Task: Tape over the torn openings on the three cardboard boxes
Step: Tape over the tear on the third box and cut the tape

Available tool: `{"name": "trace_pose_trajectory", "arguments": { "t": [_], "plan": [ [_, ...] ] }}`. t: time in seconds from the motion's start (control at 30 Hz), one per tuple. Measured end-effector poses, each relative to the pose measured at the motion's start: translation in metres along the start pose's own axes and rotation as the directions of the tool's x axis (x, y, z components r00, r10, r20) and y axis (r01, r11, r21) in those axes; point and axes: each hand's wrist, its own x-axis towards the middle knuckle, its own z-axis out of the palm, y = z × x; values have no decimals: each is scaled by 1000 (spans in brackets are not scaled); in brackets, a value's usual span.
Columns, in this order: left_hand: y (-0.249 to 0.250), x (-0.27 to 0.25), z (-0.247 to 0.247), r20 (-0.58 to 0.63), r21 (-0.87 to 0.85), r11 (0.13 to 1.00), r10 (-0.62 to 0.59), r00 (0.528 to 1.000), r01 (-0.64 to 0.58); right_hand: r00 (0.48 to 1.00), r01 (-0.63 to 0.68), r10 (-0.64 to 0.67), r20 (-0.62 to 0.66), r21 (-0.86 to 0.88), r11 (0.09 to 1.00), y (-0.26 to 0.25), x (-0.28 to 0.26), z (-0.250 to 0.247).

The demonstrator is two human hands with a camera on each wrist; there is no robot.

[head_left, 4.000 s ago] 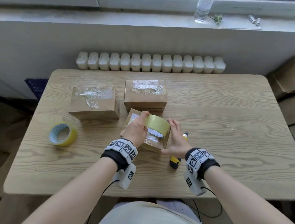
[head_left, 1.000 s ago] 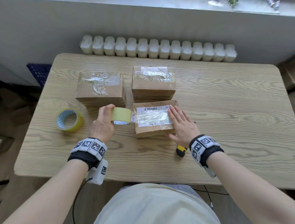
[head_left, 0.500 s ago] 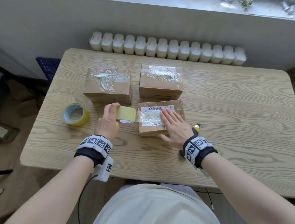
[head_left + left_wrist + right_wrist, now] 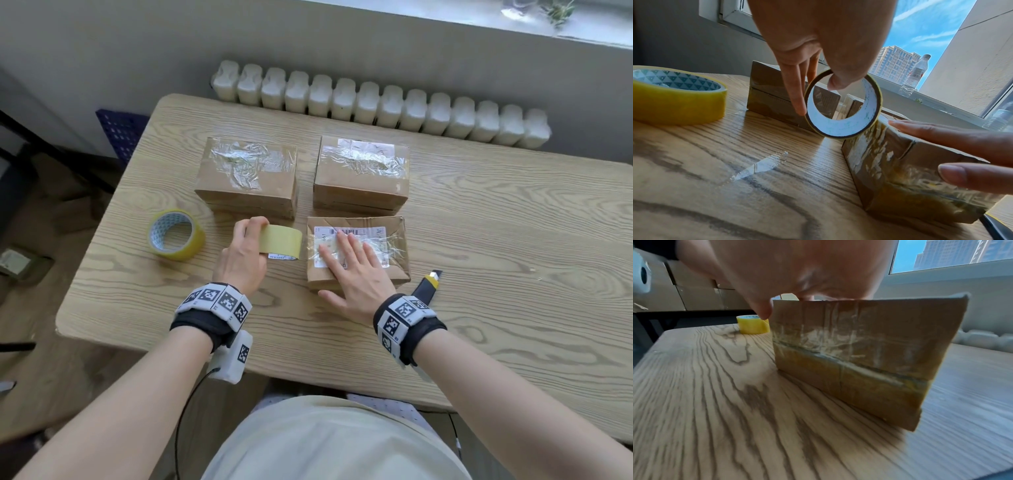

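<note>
the nearest box (image 4: 356,253), toward the table's (image 4: 496,274) front edge, is being taped: right hand (image 4: 356,277) lies flat on the strip, left hand (image 4: 245,257) grips the tape roll (image 4: 282,241) just beside its left side. next (probably) comes cutting the strip free.

Both forearms are bare. Each wrist wears a black band (image 4: 197,325) topped with white blocks printed with black square markers (image 4: 402,313). A thin black cable (image 4: 185,407) hangs from the left unit.

Three brown cardboard boxes (image 4: 356,253) carry glossy clear tape; the nearest bears a white barcoded label (image 4: 346,240). Pale yellow held tape roll (image 4: 282,241); brighter yellow spare roll (image 4: 176,234), its core apparently triangle-patterned. Wood-grain table (image 4: 496,274).
</note>
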Motion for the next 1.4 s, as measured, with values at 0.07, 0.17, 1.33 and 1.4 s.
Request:
{"name": "trace_pose_trajectory", "arguments": {
  "t": [0.07,0.17,1.33,1.4],
  "plan": [
    [-1,0,1,3,2,1000,1,1000,-1,1000,-16,16,5,-6,1000,-5,2,-2],
    [-2,0,3,2,7,1000,-4,1000,4,999,-48,48,-4,-27,998,-12,5,-8],
    [77,28,-40,-169,-220,895,357,919,-388,947,-65,261,-186,686,724,17,-1,-82],
    [87,28,-33,-162,-240,880,381,910,-411,948,-84,263,-180,654,752,23,-7,-82]
  ]
}}
